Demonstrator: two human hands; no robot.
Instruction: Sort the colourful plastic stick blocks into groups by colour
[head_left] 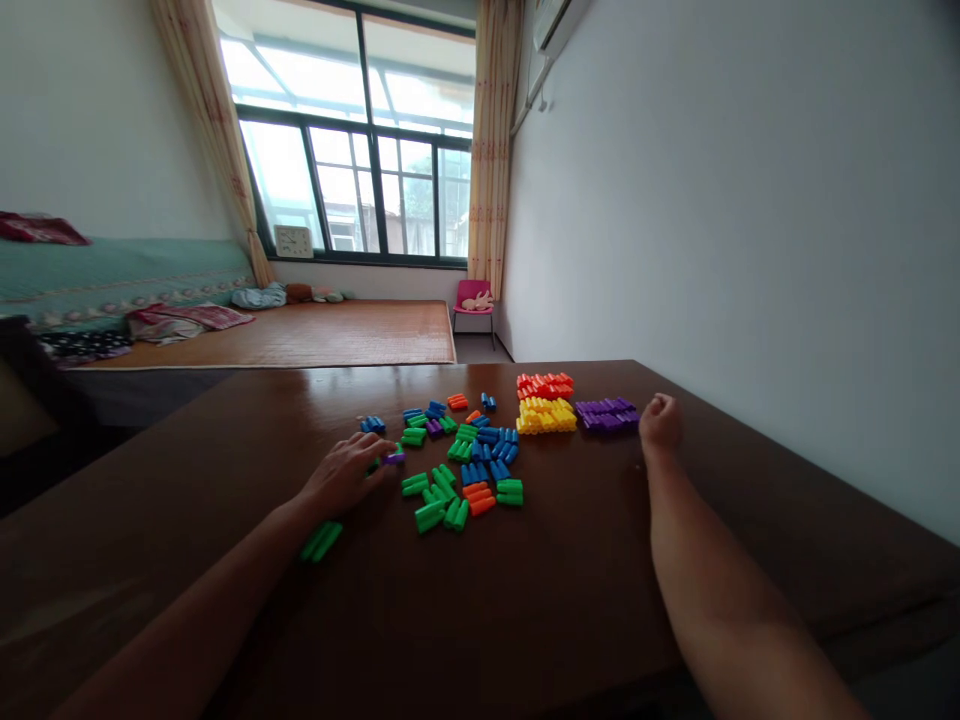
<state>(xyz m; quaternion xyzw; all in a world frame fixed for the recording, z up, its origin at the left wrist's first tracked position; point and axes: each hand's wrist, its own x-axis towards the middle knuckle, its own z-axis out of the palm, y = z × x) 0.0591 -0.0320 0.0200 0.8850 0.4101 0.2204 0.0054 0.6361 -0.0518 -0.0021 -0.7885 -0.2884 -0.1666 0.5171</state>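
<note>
My left hand (351,468) reaches over the left part of the scattered pieces, its fingertips on a purple piece (394,458) beside a green one. My right hand (661,424) is curled closed just right of a stack of purple pieces (607,415); what it holds, if anything, is hidden. Left of that stack lie yellow pieces (546,416), with orange-red pieces (545,385) behind them. Loose green pieces (442,485), blue pieces (495,445) and orange pieces (478,498) spread across the middle. A green piece (322,541) lies near my left wrist.
The pieces lie on a dark brown table (525,620). Beyond it are a bed with a mat (352,330), a pink chair (474,298) holding a soft toy, and a window. A white wall runs along the right.
</note>
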